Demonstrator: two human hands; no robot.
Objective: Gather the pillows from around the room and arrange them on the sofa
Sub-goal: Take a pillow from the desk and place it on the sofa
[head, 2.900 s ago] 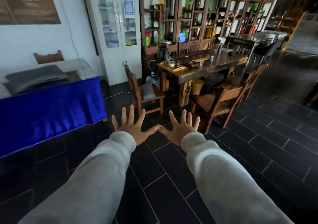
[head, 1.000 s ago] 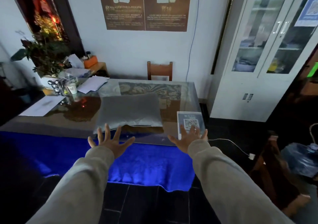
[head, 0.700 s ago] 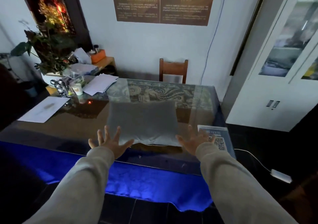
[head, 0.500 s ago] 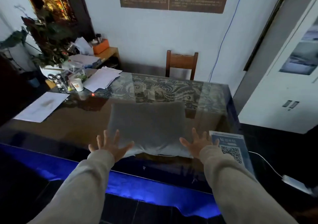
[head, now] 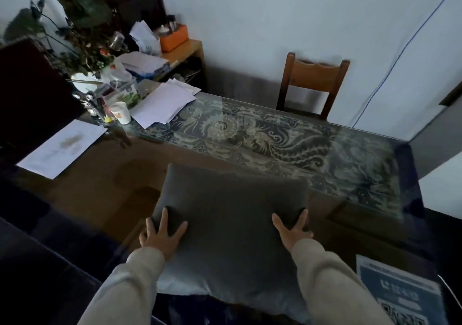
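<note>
Right now a grey pillow (head: 230, 227) lies flat on a glass-topped table (head: 362, 174), near the front edge and overhanging it slightly. Both hands rest on it: the left hand (head: 160, 234) on its left side and the right hand (head: 291, 231) on its right, fingers spread and pressing into the fabric, with the outer fingers curling over the pillow's edges; neither hand has closed into a firm grasp, and the pillow sits on the glass. Light sleeves (head: 330, 282) run back from both wrists. Under the glass, beyond the pillow, a dark patterned cloth (head: 262, 137) shows. To the left, well apart from the pillow, a single sheet of paper (head: 62, 147) lies on the table, and further back a loose pile of papers (head: 162, 105) sits beside a small white cup (head: 121, 112) and other clutter. A leafy plant (head: 85, 25) stands at the far left corner, with an orange box (head: 173, 37) on a wooden shelf behind it. A wooden chair (head: 312, 85) stands at the far side against the wall. At the near right corner a blue printed card (head: 400, 292) with a QR code lies just beside the right sleeve. Nothing lies on top of the pillow apart from the hands.
</note>
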